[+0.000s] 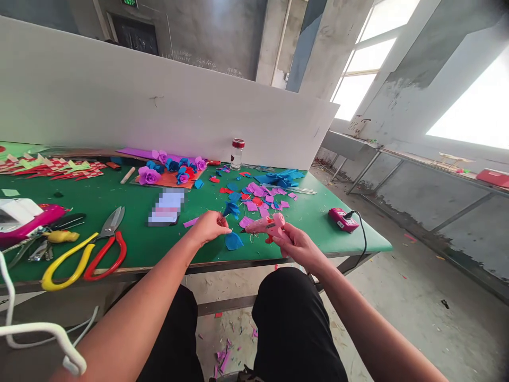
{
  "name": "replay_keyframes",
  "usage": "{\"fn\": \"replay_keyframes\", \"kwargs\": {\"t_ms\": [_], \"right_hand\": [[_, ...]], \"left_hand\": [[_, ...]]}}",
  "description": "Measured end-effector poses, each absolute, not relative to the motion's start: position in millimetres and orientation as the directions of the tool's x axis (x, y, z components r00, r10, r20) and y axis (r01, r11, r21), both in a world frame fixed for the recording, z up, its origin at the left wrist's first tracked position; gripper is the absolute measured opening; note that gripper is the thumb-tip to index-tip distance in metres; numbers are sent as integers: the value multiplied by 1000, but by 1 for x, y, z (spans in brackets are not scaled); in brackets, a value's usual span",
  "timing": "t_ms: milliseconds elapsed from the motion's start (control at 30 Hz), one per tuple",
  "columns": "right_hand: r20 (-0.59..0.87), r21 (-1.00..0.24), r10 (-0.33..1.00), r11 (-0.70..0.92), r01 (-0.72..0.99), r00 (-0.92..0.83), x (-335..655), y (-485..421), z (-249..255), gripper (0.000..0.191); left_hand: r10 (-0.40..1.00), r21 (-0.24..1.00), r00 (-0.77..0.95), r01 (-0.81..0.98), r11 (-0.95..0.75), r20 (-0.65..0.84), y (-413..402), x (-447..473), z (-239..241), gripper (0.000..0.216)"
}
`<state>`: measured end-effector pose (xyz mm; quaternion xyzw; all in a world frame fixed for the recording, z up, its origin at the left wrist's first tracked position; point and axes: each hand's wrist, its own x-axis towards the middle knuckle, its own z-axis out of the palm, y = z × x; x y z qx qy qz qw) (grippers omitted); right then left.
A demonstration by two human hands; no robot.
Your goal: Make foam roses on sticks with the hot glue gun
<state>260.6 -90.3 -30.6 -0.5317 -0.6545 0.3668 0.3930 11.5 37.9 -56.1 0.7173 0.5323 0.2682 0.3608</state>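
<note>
My left hand is closed in a pinch over the near part of the green table. A small blue paper flower shows right at its fingertips and seems held there, though its stem is hard to make out. Just below the thumb tip is a loose blue paper petal. My right hand grips a pink glue gun, whose nozzle points left toward the petal and my left fingers. Purple paper petals, with red and blue ones among them, lie scattered beyond both hands.
Finished paper flowers sit at the back left behind a phone. Red-and-yellow-handled shears lie left. A red-capped jar stands by the white partition. A corded magenta box sits right.
</note>
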Motion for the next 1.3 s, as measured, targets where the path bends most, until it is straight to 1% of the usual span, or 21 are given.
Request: {"fn": "replay_keyframes", "kwargs": {"t_ms": [133, 233, 600, 800, 967, 1300], "right_hand": [[140, -845, 979, 195, 497, -147, 256, -89, -33, 36], [136, -813, 976, 207, 545, -169, 253, -90, -32, 33], [173, -720, 963, 267, 640, -208, 247, -86, -28, 21], [158, -631, 960, 279, 724, -233, 247, -84, -30, 19], [132, -624, 962, 268, 734, -239, 246, -84, -29, 20], [121, -630, 960, 271, 728, -252, 246, -83, -28, 17]], "left_hand": [[956, 607, 289, 750, -262, 54, 39, 19, -55, 22], [951, 538, 305, 792, -287, 59, 39, 21, -54, 23], [949, 511, 309, 808, -293, 56, 38, 21, -54, 20], [947, 455, 320, 837, -303, 41, 40, 20, -55, 21], [947, 423, 321, 856, -297, 17, 39, 21, -54, 23], [943, 418, 331, 853, -311, 26, 42, 20, -57, 24]]}}
